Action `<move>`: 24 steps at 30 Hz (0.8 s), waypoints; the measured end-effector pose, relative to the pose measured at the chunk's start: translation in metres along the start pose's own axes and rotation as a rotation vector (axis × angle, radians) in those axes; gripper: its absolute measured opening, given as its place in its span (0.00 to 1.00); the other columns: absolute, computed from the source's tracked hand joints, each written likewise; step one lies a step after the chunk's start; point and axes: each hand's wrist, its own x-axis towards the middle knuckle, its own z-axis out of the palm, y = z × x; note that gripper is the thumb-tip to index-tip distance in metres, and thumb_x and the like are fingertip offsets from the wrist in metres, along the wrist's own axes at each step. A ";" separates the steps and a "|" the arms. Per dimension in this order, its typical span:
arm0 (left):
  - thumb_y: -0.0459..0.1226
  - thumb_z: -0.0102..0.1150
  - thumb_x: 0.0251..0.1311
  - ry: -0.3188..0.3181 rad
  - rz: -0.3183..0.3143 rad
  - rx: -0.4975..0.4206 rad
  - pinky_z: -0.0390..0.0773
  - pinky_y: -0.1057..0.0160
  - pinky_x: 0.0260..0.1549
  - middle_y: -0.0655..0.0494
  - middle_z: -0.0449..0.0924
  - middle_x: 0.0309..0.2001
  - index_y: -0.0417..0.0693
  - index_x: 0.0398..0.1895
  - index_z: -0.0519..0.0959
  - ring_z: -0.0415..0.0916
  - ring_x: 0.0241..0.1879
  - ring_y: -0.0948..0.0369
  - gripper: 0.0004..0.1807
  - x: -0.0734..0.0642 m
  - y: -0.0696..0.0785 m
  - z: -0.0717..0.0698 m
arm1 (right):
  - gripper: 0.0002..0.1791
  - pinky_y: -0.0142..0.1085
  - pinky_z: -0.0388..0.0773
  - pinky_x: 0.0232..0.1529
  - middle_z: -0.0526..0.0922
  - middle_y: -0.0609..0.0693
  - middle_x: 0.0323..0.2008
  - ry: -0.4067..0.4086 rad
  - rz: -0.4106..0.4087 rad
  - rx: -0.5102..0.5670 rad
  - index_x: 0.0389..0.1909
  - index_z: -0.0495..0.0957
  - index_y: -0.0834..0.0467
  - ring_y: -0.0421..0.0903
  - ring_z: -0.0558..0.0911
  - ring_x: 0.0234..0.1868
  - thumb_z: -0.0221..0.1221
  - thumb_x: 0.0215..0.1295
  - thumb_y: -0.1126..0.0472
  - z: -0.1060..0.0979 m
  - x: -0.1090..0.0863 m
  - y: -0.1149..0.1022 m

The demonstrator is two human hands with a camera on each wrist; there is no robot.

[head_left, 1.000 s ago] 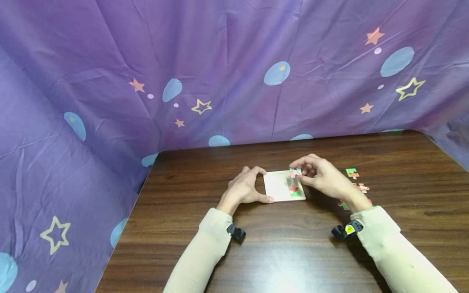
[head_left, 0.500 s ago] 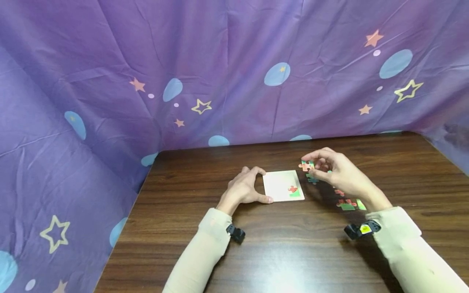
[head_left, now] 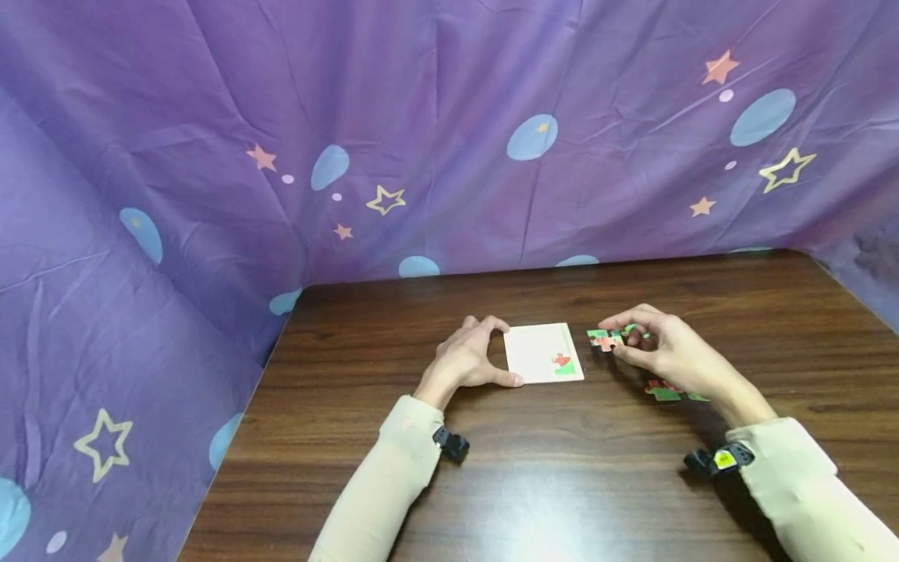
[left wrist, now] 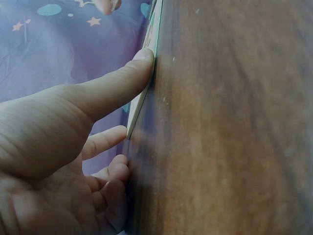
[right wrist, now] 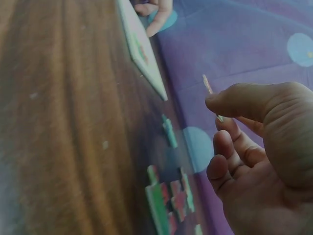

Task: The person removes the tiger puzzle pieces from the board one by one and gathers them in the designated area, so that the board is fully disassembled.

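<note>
A square white puzzle board [head_left: 531, 353] lies on the table, with a red-and-green puzzle piece [head_left: 563, 364] in its lower right corner. My left hand [head_left: 467, 361] holds the board's left side, thumb at the near corner and index finger at the far one; the left wrist view shows the thumb [left wrist: 122, 85] pressed on the edge. Right of the board, my right hand [head_left: 663, 343] pinches an orange-and-green puzzle piece [head_left: 609, 343] between thumb and fingers. It appears edge-on in the right wrist view, raised off the table. A teal piece [right wrist: 168, 130] lies below it.
Several loose puzzle pieces [head_left: 665, 392] lie on the brown wooden table [head_left: 548, 460] under and beside my right hand, partly hidden by it. A purple curtain [head_left: 449, 140] with stars hangs behind the table's far edge and along the left.
My right hand has drawn back rightward from over the board, with the orange-and-green puzzle piece still pinched, and has sunk lower in the last half second. My left hand stays on the board.
</note>
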 end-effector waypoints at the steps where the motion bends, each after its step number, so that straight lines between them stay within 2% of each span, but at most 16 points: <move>1: 0.62 0.88 0.50 0.000 0.000 0.000 0.80 0.44 0.61 0.51 0.73 0.69 0.69 0.79 0.71 0.79 0.67 0.51 0.53 0.000 0.000 0.000 | 0.19 0.32 0.76 0.32 0.82 0.51 0.43 -0.007 0.006 0.008 0.60 0.88 0.55 0.39 0.79 0.37 0.74 0.70 0.69 0.000 -0.001 0.001; 10: 0.61 0.88 0.51 -0.007 0.011 -0.009 0.80 0.45 0.61 0.51 0.73 0.69 0.68 0.79 0.71 0.79 0.67 0.52 0.52 0.000 0.001 -0.001 | 0.18 0.34 0.78 0.25 0.79 0.52 0.40 -0.051 0.017 0.050 0.58 0.88 0.56 0.39 0.76 0.32 0.75 0.70 0.68 0.004 -0.011 0.008; 15: 0.61 0.88 0.50 -0.001 0.011 -0.009 0.79 0.44 0.62 0.51 0.73 0.69 0.68 0.78 0.72 0.78 0.68 0.52 0.52 -0.001 0.001 0.001 | 0.17 0.36 0.80 0.21 0.77 0.50 0.34 -0.087 0.044 0.066 0.57 0.89 0.54 0.39 0.76 0.24 0.77 0.70 0.65 0.007 -0.012 0.008; 24: 0.61 0.89 0.50 0.000 0.003 -0.005 0.80 0.44 0.61 0.52 0.73 0.69 0.69 0.78 0.72 0.79 0.67 0.52 0.52 -0.001 0.001 -0.001 | 0.17 0.34 0.79 0.22 0.78 0.48 0.32 -0.102 0.061 0.023 0.56 0.90 0.54 0.38 0.76 0.25 0.78 0.68 0.64 0.011 -0.011 0.012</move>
